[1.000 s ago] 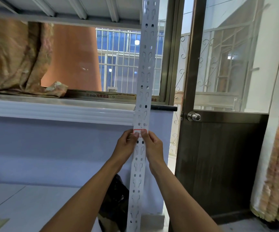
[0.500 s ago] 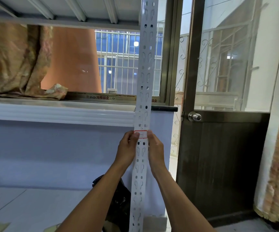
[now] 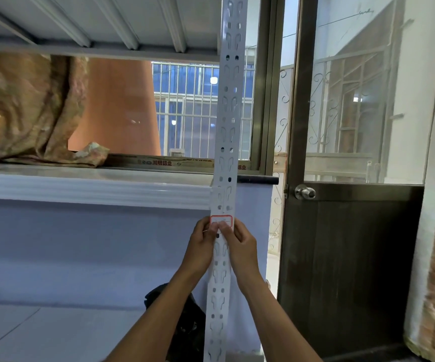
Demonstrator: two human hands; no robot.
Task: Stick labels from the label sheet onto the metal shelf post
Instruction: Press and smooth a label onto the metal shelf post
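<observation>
Label (image 3: 221,221), white with a red rounded border, sits flat across the front of the metal shelf post (image 3: 227,131), just below centre of the frame. Your fingertips (image 3: 217,227) press its lower edge from both sides: left hand (image 3: 203,245) and right hand (image 3: 241,246) both curl in narrow, thumbs meeting on the label, flanking the post. Whether the label sheet is in either hand, cannot tell. Post is pale grey painted metal, upright, punched with paired keyhole slots and round holes, running top to bottom of frame. Shelf deck (image 3: 101,24) with ribs, upper left. Crumpled tan cloth (image 3: 28,108) on the ledge at left. Dark door (image 3: 352,257) with a round knob (image 3: 304,192) at right. Black bag (image 3: 185,322) behind your forearms, low centre.
</observation>
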